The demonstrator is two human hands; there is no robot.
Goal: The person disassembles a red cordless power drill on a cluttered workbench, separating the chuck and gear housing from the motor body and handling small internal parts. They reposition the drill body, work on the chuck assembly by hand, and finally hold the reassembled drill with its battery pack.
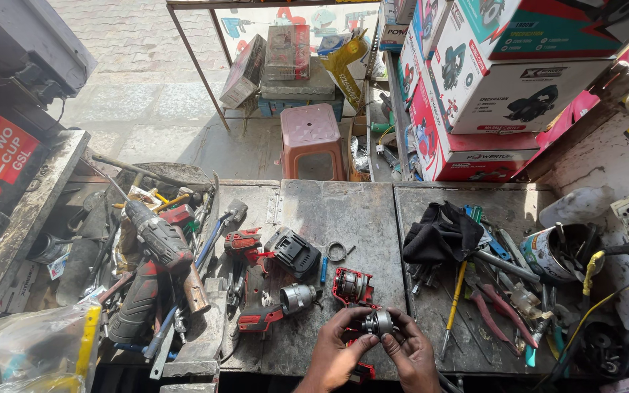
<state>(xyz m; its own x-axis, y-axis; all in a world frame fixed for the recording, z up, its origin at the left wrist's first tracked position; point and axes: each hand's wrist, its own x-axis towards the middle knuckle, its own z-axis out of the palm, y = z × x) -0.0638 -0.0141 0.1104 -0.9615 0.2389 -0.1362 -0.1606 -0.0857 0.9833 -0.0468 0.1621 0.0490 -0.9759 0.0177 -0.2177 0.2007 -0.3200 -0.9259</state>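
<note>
Both hands meet low over the table (343, 218): left hand (336, 349) and right hand (410, 353), fingers (358, 329) pinching a small grey metal gear housing (378, 322) between them, raised for a close look. Just beyond lies the red motor assembly (352, 285), then the drill chuck (296, 297) and black battery pack (296, 252).

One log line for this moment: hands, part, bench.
left hand: holds small metal gear part | right hand: same part | bench: red motor unit beside hands
</note>
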